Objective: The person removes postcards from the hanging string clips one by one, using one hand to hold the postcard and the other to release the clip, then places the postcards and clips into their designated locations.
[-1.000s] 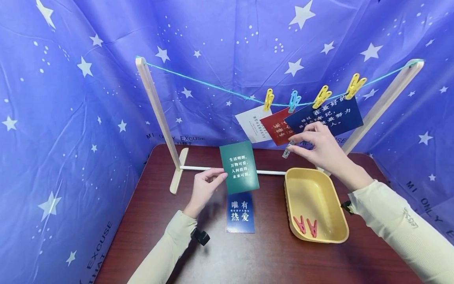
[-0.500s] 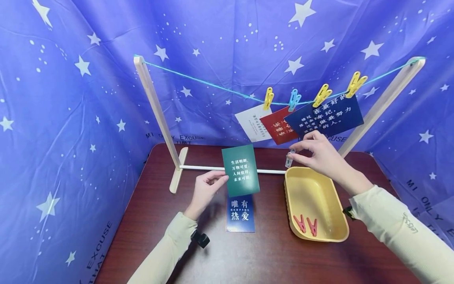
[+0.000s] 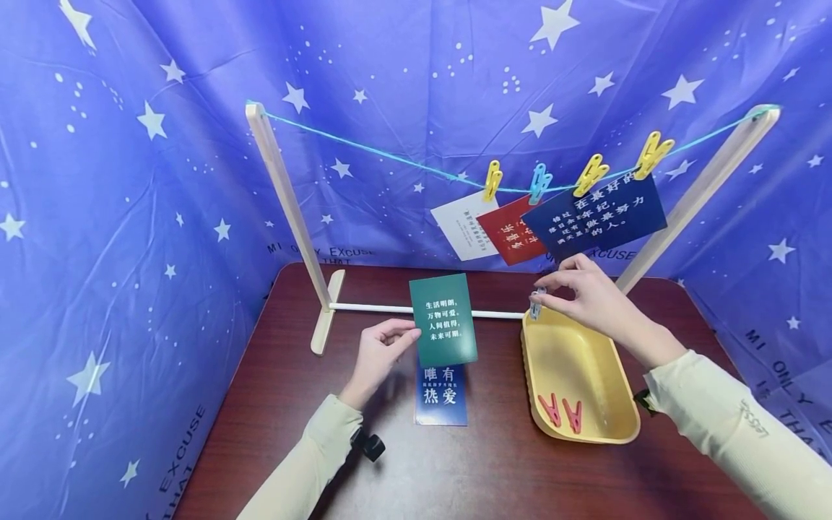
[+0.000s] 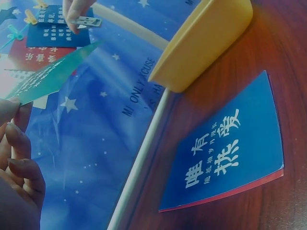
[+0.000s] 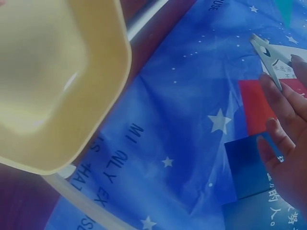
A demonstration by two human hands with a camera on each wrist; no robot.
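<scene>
In the head view my left hand (image 3: pixel 382 354) pinches a green card (image 3: pixel 445 318) by its left edge, printed side up and tilted. The left wrist view catches this green card (image 4: pixel 57 76) nearly edge-on. Between thumb and fingers my right hand (image 3: pixel 594 300) holds a pale grey clothespin (image 3: pixel 536 306) over the far left rim of the yellow tub. Its legs and jaw show in the right wrist view, where this clothespin (image 5: pixel 262 47) appears beside the fingers. Below the green card lies a blue card (image 3: pixel 442 404) on the table, with a red edge beneath it.
A teal string (image 3: pixel 377 152) spans two wooden posts (image 3: pixel 286 202). Yellow and blue clothespins on it hold a white card (image 3: pixel 463 227), a red card (image 3: pixel 510 230) and dark blue cards (image 3: pixel 624 217). Two pink clothespins (image 3: pixel 562 414) lie in the yellow tub (image 3: pixel 633 412). A white rod (image 3: pixel 370 308) crosses behind.
My right hand has moved down, away from the hanging cards, with the clothespin still pinched. The left hand and green card have sunk slightly and shifted a little right.
</scene>
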